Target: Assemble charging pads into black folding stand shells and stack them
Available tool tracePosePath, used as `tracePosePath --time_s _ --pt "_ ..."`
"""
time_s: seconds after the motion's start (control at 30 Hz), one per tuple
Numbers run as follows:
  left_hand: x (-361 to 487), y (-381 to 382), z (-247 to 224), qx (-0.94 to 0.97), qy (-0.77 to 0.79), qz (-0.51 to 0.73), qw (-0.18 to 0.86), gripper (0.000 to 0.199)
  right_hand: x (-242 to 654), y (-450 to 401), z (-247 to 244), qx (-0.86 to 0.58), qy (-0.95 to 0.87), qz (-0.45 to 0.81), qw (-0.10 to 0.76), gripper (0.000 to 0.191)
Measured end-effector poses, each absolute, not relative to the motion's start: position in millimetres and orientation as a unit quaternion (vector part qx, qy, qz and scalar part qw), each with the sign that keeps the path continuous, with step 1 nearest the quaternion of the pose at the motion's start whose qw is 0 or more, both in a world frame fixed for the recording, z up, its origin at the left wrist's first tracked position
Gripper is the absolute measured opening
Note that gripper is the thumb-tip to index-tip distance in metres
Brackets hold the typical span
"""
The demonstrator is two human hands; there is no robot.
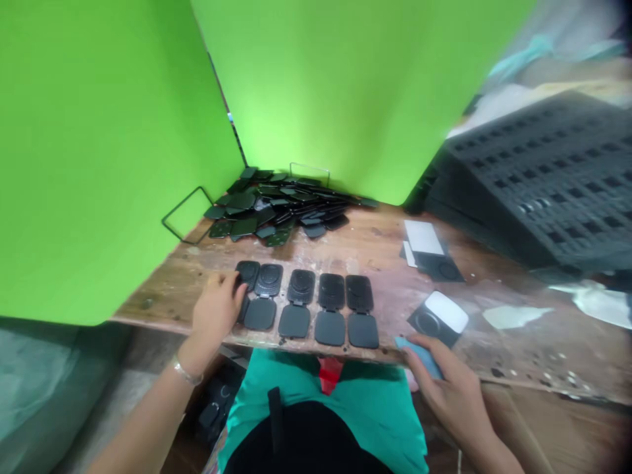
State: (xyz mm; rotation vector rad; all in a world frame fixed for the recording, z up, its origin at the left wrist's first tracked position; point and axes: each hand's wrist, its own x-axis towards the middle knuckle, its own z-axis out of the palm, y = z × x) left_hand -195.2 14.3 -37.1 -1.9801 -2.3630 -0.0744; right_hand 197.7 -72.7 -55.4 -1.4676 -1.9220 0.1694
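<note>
A row of several opened black hinged cases [302, 304] lies along the front edge of a worn wooden table [390, 253]. My left hand [216, 309] rests on the leftmost case [247, 273], fingers curled over it. My right hand [447, 388] sits at the table's front edge, holding a small light-blue pad [419, 354]. Just beyond that hand lies a black case with a white insert [438, 317].
A heap of black case parts [276, 207] fills the far left corner against green screen panels [340, 85]. A white card on a black part [427, 247] lies mid-right. Stacked black slotted trays [538, 178] stand at the right. Paper scraps [513, 316] lie near them.
</note>
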Motion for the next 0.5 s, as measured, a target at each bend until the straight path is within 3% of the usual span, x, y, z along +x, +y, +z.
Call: tracePosePath --time_s 0.37,0.5 --pt "-198 16 -40 -0.686 -0.725 -0.033 0.041 0.054 304 -104 -48 -0.755 -0.571 -0.079 0.313 0.044" --pt "-203 29 -50 -0.747 -0.653 -0.113 0.048 0.054 369 -98 -44 -0.802 -0.480 -0.141 0.326 0.054"
